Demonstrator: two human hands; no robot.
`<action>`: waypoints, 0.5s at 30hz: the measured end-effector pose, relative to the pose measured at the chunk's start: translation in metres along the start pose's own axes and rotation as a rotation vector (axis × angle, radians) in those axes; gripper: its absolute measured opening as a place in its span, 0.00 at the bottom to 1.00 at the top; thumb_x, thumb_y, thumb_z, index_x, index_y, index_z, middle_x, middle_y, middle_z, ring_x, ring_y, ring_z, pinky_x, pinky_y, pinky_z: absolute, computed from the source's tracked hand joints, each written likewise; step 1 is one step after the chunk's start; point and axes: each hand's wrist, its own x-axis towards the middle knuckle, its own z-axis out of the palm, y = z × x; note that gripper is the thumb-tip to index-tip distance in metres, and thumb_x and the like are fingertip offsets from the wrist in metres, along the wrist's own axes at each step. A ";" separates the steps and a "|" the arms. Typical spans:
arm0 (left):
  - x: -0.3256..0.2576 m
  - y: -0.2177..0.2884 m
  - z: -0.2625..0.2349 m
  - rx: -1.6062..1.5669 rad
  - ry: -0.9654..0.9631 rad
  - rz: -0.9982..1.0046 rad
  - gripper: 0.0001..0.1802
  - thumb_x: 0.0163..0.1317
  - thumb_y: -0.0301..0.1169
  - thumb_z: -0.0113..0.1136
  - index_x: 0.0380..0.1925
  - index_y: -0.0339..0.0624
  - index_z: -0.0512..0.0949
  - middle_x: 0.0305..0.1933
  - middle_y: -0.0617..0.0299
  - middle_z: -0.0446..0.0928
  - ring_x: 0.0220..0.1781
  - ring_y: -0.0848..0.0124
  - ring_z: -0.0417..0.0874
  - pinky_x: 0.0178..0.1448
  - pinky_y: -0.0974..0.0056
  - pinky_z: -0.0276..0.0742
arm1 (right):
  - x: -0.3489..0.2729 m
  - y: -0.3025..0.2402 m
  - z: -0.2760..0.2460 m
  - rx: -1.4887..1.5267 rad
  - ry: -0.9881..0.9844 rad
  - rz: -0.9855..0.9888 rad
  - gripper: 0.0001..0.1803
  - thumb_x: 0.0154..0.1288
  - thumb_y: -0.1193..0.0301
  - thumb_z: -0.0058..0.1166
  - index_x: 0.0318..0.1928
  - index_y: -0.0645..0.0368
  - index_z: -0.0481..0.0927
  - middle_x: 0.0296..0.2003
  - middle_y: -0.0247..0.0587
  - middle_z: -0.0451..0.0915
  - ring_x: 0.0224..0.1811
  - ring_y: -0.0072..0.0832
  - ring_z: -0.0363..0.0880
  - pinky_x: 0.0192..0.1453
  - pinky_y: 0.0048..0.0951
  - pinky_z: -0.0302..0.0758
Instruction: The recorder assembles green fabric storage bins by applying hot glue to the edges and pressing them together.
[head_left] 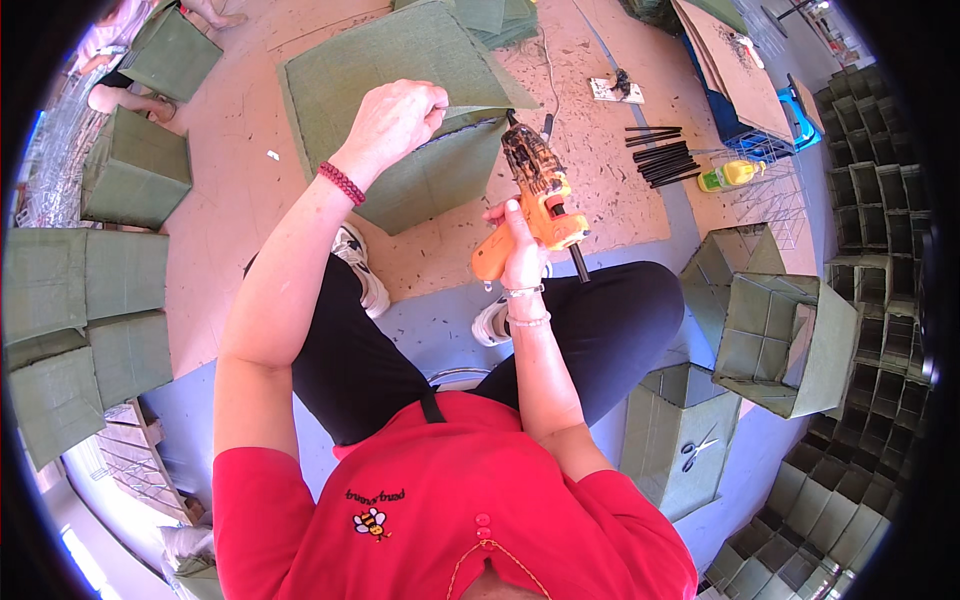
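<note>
An orange glue gun (556, 212) with a dark, crusted front is gripped in my right hand (522, 245). A black glue stick (580, 263) pokes out of its back end. Its nozzle meets the corner of a green fabric-covered box (425, 185) standing in front of my feet. My left hand (398, 118) is closed on the edge of the box's green fabric flap (478, 108), pinching it up beside a dark glue line. The fingertips are partly hidden behind the hand.
Several black glue sticks (664, 162) lie right of the box, near a yellow-green bottle (730, 176) and a white power strip (616, 90). Scissors (699, 450) rest on another green box at lower right. Green boxes are stacked at both sides. Another person (130, 98) sits at far left.
</note>
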 end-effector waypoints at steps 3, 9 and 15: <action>0.000 0.000 0.001 0.002 0.013 0.014 0.05 0.52 0.28 0.53 0.25 0.38 0.76 0.28 0.56 0.76 0.33 0.57 0.77 0.37 0.56 0.73 | -0.002 -0.001 0.000 0.017 0.008 0.003 0.09 0.63 0.72 0.50 0.41 0.64 0.70 0.25 0.35 0.75 0.29 0.23 0.75 0.40 0.26 0.72; 0.000 -0.001 0.000 0.005 0.020 0.016 0.05 0.52 0.28 0.53 0.25 0.38 0.76 0.28 0.56 0.76 0.33 0.57 0.77 0.37 0.56 0.73 | -0.004 0.002 -0.003 0.037 -0.008 0.017 0.09 0.63 0.72 0.49 0.41 0.64 0.70 0.26 0.36 0.75 0.29 0.24 0.75 0.39 0.26 0.72; -0.001 0.000 0.000 0.005 0.022 0.019 0.05 0.51 0.27 0.53 0.25 0.38 0.76 0.28 0.56 0.76 0.32 0.57 0.77 0.36 0.56 0.73 | -0.007 -0.004 0.002 0.027 -0.017 0.009 0.08 0.64 0.73 0.49 0.40 0.63 0.70 0.26 0.35 0.74 0.29 0.24 0.75 0.39 0.26 0.72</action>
